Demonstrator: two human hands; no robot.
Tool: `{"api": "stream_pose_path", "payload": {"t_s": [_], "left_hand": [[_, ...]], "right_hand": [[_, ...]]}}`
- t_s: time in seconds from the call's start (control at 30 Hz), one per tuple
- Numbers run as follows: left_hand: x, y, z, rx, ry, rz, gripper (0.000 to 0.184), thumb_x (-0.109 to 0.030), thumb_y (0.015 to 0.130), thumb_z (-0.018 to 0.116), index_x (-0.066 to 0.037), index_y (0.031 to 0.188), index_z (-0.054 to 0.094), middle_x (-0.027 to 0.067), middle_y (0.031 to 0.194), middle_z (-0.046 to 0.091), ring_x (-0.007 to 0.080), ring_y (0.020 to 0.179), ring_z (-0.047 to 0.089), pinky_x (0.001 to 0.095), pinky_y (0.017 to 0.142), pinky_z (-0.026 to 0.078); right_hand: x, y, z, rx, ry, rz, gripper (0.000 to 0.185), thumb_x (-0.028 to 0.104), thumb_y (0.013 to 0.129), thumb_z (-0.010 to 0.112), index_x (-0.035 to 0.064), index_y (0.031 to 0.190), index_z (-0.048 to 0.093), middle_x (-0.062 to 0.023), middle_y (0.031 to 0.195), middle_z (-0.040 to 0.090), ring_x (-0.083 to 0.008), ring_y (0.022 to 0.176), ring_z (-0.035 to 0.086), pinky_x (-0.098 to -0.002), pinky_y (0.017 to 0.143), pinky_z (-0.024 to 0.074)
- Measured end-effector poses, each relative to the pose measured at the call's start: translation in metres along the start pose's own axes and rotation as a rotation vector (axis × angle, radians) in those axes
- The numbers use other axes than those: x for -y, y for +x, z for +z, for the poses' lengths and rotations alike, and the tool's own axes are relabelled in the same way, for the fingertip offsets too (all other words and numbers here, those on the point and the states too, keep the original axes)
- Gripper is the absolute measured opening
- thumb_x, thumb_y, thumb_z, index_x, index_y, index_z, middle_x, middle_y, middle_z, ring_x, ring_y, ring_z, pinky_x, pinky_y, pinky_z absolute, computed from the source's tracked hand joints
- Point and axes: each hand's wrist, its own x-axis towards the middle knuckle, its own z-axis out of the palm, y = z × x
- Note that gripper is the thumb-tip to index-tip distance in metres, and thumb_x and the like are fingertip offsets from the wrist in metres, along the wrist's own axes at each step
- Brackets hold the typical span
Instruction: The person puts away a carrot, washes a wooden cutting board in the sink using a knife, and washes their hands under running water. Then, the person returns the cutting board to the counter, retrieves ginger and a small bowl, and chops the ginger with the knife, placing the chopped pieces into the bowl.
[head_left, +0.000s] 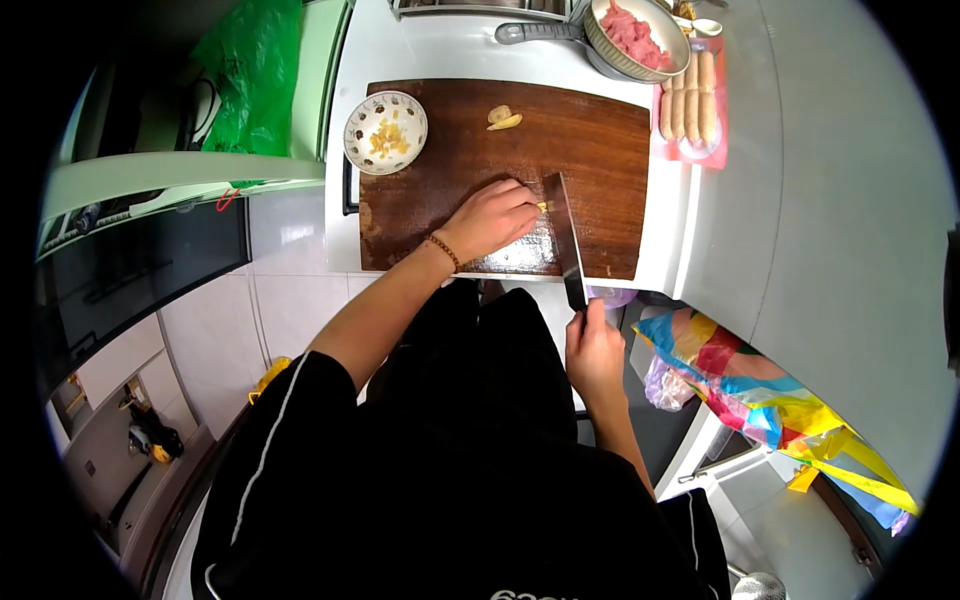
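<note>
On the dark wooden cutting board [455, 140], my left hand [495, 218] presses down with curled fingers on a small pale-yellow piece of ginger [543, 207], mostly hidden beneath them. My right hand [597, 348] is wrapped round the handle of a kitchen knife [567, 240]. Its blade stands near upright just right of the left fingertips, beside the ginger. Farther up the board lie a few ginger slices [504, 119]. A patterned bowl [419, 152] at the board's left corner contains small chopped yellowish bits [388, 138].
Beyond the board stands a grey-handled pan [535, 33] beneath a bowl of raw pink meat [635, 38]. Pale sausages [690, 100] lie in a red-edged pack at right. A green plastic bag [250, 80] hangs at left, and a colourful bag [740, 375] sits below the counter edge at right.
</note>
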Motion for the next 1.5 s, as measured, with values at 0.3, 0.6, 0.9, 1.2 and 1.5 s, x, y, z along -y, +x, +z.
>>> {"api": "stream_pose_path", "payload": {"t_s": [0.3,0.6,0.9,1.2,1.5], "left_hand": [[0.010,0.002,0.004,0.035,-0.009,0.037,0.009,-0.006,0.082,0.073,-0.003,0.090,0.070,0.0076,0.095,0.064,0.0267,0.087,0.062,0.0371,0.077,0.056],[0.010,-0.004,0.003,0.039,-0.018,0.014,0.007,-0.007,0.084,0.073,-0.003,0.089,0.070,0.0064,0.098,0.066,0.0251,0.089,0.064,0.0361,0.079,0.057],[0.012,-0.004,0.005,0.024,-0.021,0.037,0.007,-0.007,0.083,0.073,-0.003,0.088,0.069,0.0065,0.099,0.066,0.0250,0.090,0.065,0.0367,0.079,0.057],[0.010,-0.004,-0.002,0.040,-0.043,0.061,0.007,-0.003,0.083,0.071,-0.003,0.089,0.068,0.0075,0.099,0.066,0.0263,0.090,0.064,0.0369,0.079,0.057],[0.011,-0.006,-0.003,0.093,-0.031,0.034,0.009,-0.005,0.083,0.072,-0.003,0.090,0.068,0.0080,0.098,0.065,0.0264,0.090,0.064,0.0376,0.079,0.056]], "right_hand": [[0.023,-0.004,0.012,0.022,-0.086,-0.005,0.014,0.007,0.093,0.059,0.0031,0.095,0.045,-0.0215,0.072,0.064,-0.0466,0.066,0.063,-0.0548,0.057,0.0506],[0.023,0.000,0.012,0.052,-0.033,0.052,0.014,0.007,0.094,0.058,0.0023,0.096,0.045,-0.0242,0.073,0.065,-0.0474,0.068,0.064,-0.0556,0.059,0.0502],[0.016,0.022,0.043,-0.013,0.046,-0.020,0.015,0.006,0.094,0.058,0.0004,0.096,0.045,-0.0253,0.071,0.063,-0.0485,0.066,0.062,-0.0563,0.058,0.0494],[0.035,0.001,0.012,0.050,-0.042,0.045,0.015,0.007,0.094,0.058,0.0021,0.096,0.045,-0.0232,0.073,0.065,-0.0475,0.067,0.064,-0.0554,0.058,0.0509],[0.022,0.027,0.041,-0.027,0.049,-0.041,0.015,0.006,0.094,0.058,0.0014,0.097,0.044,-0.0244,0.071,0.063,-0.0483,0.065,0.062,-0.0564,0.056,0.0485]]}}
